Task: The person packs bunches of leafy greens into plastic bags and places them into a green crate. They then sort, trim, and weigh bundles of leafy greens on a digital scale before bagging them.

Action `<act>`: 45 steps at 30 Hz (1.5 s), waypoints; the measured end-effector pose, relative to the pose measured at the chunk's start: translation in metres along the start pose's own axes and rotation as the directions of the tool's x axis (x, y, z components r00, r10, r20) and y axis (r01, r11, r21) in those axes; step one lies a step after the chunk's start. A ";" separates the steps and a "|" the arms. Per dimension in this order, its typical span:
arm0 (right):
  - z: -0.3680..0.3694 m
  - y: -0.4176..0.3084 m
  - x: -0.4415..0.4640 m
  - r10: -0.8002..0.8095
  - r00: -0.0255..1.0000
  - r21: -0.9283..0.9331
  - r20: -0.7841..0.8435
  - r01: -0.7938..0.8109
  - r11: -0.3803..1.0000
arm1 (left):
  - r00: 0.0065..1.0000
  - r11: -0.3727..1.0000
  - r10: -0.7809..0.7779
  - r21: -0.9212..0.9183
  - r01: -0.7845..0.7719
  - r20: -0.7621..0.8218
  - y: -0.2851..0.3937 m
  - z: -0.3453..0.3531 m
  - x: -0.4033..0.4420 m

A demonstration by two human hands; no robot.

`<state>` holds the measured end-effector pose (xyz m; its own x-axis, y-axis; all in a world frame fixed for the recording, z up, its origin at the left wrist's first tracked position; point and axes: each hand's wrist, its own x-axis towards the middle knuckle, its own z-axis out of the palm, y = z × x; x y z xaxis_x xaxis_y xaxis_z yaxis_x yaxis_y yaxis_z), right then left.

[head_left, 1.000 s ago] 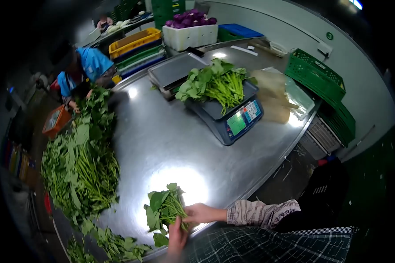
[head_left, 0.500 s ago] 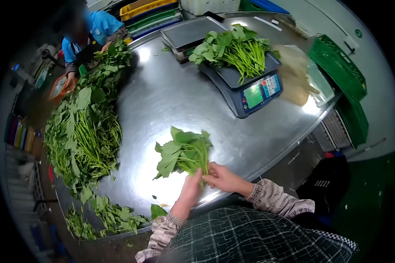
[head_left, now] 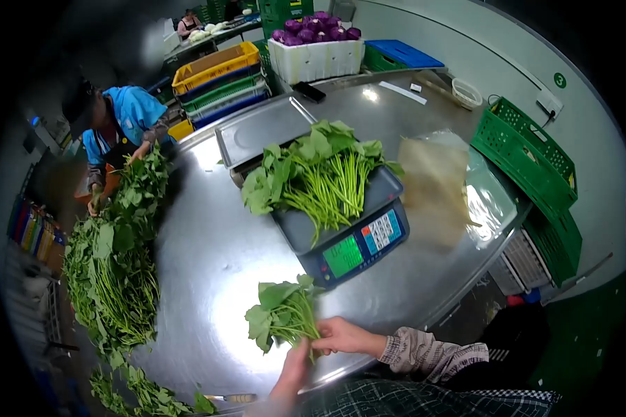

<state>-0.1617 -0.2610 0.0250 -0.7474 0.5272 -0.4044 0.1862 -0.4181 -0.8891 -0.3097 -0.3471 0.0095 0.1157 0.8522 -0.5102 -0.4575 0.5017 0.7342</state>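
The person's left hand and right hand are bare. The right sleeve is pale and loosely wrinkled, crossed by dark broken lines, with a gathered cuff. A dark garment with thin, pale grid lines covers the torso, edged in narrow black-and-white check trim.

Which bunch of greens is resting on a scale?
The large bunch on the scale with the lit green display; the small bunch is held by the left hand and right hand, while the long heap lies on the metal table.
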 end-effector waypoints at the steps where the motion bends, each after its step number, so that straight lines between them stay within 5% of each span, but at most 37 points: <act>1: -0.006 -0.004 0.000 -0.013 0.999 -0.021 -0.032 0.012 1.000 | 0.999 0.986 0.000 0.164 0.009 -0.053 0.002 0.000 0.002; 4: -0.019 -0.023 0.001 0.043 0.998 -0.019 0.045 -0.042 0.999 | 0.996 0.946 0.080 0.315 -0.084 0.025 0.011 0.000 0.009; 7: -0.029 -0.032 0.008 0.056 0.997 -0.062 0.052 -0.052 0.997 | 0.990 0.987 0.116 0.099 -0.123 0.078 0.025 0.014 0.015; 11: -0.029 -0.029 0.020 -0.049 0.998 -0.031 -0.025 0.049 0.998 | 0.955 0.969 0.164 0.223 -0.109 -0.247 0.019 0.015 0.018; 15: -0.052 -0.086 0.015 -0.069 0.993 -0.134 -0.099 0.056 0.989 | 0.851 0.911 0.404 0.068 -0.406 -0.336 0.027 0.009 0.019; 16: -0.062 -0.104 0.015 -0.122 0.982 -0.155 -0.146 0.099 0.983 | 0.838 0.931 0.365 0.159 -0.329 -0.405 0.034 0.006 0.019; 20: -0.098 -0.194 0.011 -0.544 0.783 -0.363 -0.304 0.432 0.825 | 0.862 0.931 0.355 0.055 -0.360 -0.361 0.020 -0.022 0.014; 24: -0.144 -0.199 0.052 -0.652 0.569 -0.582 -0.501 0.337 0.740 | 0.893 0.958 0.279 0.042 -0.283 -0.353 0.010 -0.023 0.009; 26: -0.180 -0.148 0.086 -0.749 0.536 -0.869 -0.389 0.056 0.491 | 0.903 0.967 0.246 0.026 -0.253 -0.351 0.006 -0.020 0.008; 28: -0.183 -0.112 0.098 -0.728 0.524 -0.872 -0.442 -0.059 0.487 | 0.897 0.951 0.308 0.083 -0.297 -0.317 0.009 -0.017 0.007; 30: -0.163 -0.136 0.083 -0.573 0.616 -0.805 -0.540 -0.180 0.566 | 0.877 0.946 0.321 0.073 -0.317 -0.358 0.016 -0.005 0.005; 33: -0.153 -0.143 0.069 -0.448 0.702 -0.746 -0.554 -0.179 0.642 | 0.864 0.925 0.379 0.153 -0.347 -0.331 0.038 0.008 0.004; 36: -0.134 -0.147 0.043 -0.737 0.506 -0.888 -0.447 -0.154 0.433 | 0.859 0.907 0.420 0.177 -0.383 -0.293 0.053 0.013 0.011; 37: -0.130 -0.138 0.040 -0.820 0.356 -0.894 -0.448 -0.162 0.418 | 0.850 0.894 0.446 0.188 -0.407 -0.281 0.060 0.018 0.013; 40: -0.100 -0.111 0.011 -0.832 0.501 -0.946 -0.238 0.076 0.316 | 0.764 0.845 0.533 0.284 -0.454 -0.363 0.059 0.029 0.028; 41: -0.092 -0.098 0.001 -0.744 0.629 -0.924 -0.225 0.105 0.368 | 0.779 0.846 0.528 0.292 -0.447 -0.337 0.062 0.033 0.025; 43: -0.133 -0.065 -0.001 -0.705 0.561 -0.871 -0.434 -0.061 0.487 | 0.793 0.854 0.516 0.270 -0.445 -0.325 0.063 0.037 0.019; 44: -0.179 -0.042 -0.009 -0.795 0.437 -0.906 -0.421 -0.160 0.392 | 0.763 0.824 0.562 0.289 -0.487 -0.319 0.054 0.032 0.017; 45: -0.212 -0.045 -0.025 -0.699 0.473 -0.844 -0.536 -0.271 0.463 | 0.773 0.842 0.536 0.276 -0.463 -0.340 0.051 0.030 0.011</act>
<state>-0.0166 -0.0988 0.0291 -0.1422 0.9381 0.3157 0.8271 0.2879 -0.4828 -0.3057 -0.3078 0.0548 -0.4557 0.8769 -0.1532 -0.1952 0.0695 0.9783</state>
